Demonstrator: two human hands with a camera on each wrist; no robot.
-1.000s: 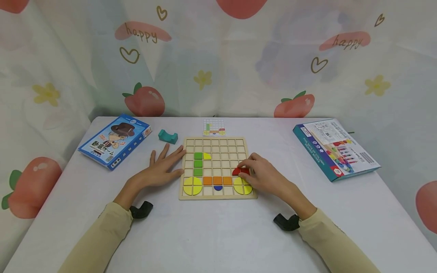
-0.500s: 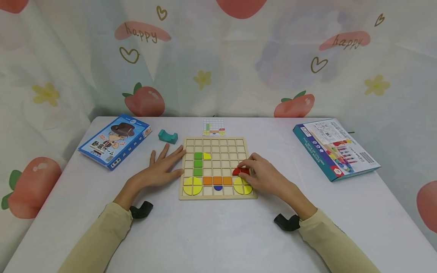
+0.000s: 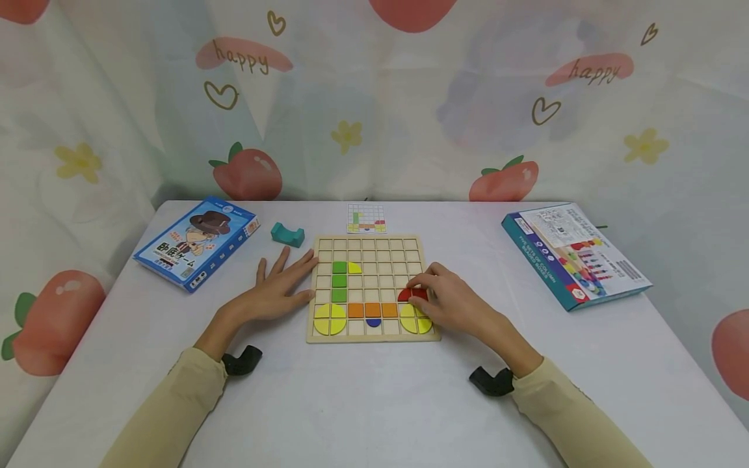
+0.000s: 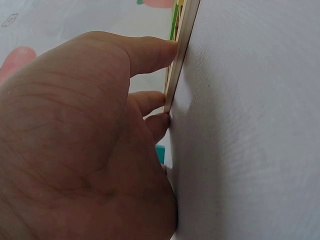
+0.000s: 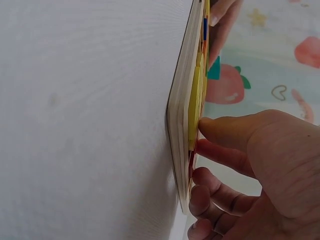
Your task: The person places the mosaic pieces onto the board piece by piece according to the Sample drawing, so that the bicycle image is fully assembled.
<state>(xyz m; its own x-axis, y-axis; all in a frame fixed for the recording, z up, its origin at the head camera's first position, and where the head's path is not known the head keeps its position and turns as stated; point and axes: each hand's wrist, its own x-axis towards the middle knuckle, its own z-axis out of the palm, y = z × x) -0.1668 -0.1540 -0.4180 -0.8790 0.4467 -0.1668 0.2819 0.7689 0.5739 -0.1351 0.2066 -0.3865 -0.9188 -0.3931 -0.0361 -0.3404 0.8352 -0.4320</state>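
Note:
A wooden grid board [image 3: 374, 244] lies flat on the table, with coloured tiles set in its squares. My left hand [image 3: 270, 294] is spread out beside it, thumb and fingertips touching its left edge; the left wrist view shows the same contact. On the board's right side, my right hand [image 3: 456, 304] has thumb and index finger around a red tile [image 3: 421, 294], which the fingers partly hide. Another red tile [image 3: 404, 296] sits just left of it. Below lies a yellow circle of quarter tiles [image 3: 408, 311]. Green tiles [image 3: 339, 280], orange tiles [image 3: 372, 310] and a blue half-round [image 3: 374, 322] fill other squares.
Behind the board lies a small pattern card [image 3: 366, 219] printed with a coloured grid. A teal curved block [image 3: 287, 234] stands at its upper left. Game boxes flank the table: a blue box [image 3: 196, 240] left and a teal-and-white box [image 3: 576, 253] right.

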